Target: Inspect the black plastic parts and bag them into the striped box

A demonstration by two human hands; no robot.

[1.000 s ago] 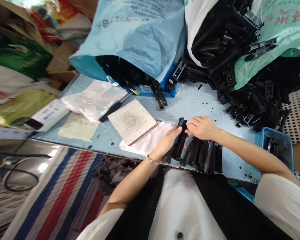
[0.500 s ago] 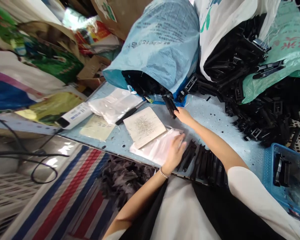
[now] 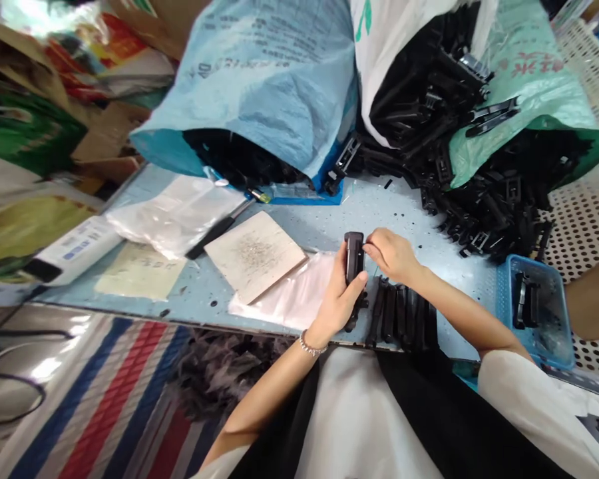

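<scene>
My left hand (image 3: 338, 293) is wrapped round a long black plastic part (image 3: 354, 256), held upright above the table's front edge. At the upper right side of that part, my right hand (image 3: 392, 254) has its thumb and fingers pinched together. What lies between those fingertips is too small to make out. Just below the right hand, a row of similar black plastic parts (image 3: 404, 309) lies side by side along the edge. Left of the left hand are clear plastic sheets (image 3: 284, 296), partly under a square board (image 3: 254, 255) with dark specks.
A blue sack (image 3: 274, 80), a white sack (image 3: 367, 73) and a green sack (image 3: 529, 73) spill black parts (image 3: 499, 206) at the back. A blue basket (image 3: 504, 293) stands right. Leftward lie a plastic bag (image 3: 170, 213), a screwdriver (image 3: 212, 237) and a white box (image 3: 80, 246).
My right hand has brought a black part from the blue sack's mouth toward me. My left hand has left the plastic sheets and closed round it. The view has shifted right.
</scene>
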